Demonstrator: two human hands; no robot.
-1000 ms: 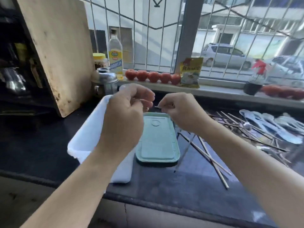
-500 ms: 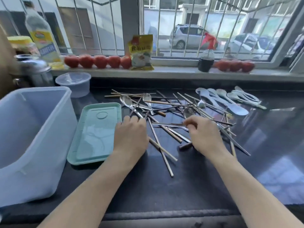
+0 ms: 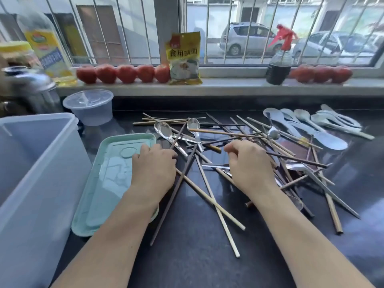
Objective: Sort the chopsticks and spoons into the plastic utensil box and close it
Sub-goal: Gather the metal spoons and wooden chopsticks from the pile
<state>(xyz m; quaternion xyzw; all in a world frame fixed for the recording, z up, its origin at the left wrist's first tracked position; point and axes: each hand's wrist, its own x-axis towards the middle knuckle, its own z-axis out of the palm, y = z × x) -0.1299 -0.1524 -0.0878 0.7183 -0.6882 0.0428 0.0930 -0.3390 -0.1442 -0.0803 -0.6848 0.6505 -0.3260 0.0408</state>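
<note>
Head view: plastic utensil box (image 3: 35, 183) at 9 o'clock, open; green lid (image 3: 112, 179) flat beside it. Left hand (image 3: 153, 169) over lid's right edge, fingers curled on a dark chopstick (image 3: 176, 183), grip unclear. Right hand (image 3: 249, 165) at 1 o'clock, fingers curled into chopstick pile (image 3: 239, 138). Spoons (image 3: 324, 129) at 2 o'clock, farther back.

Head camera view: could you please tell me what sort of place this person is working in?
Most likely a home kitchen counter under a barred window. A dark countertop holds loose chopsticks and spoons, while the windowsill carries tomatoes and a cooking oil bottle.
</note>
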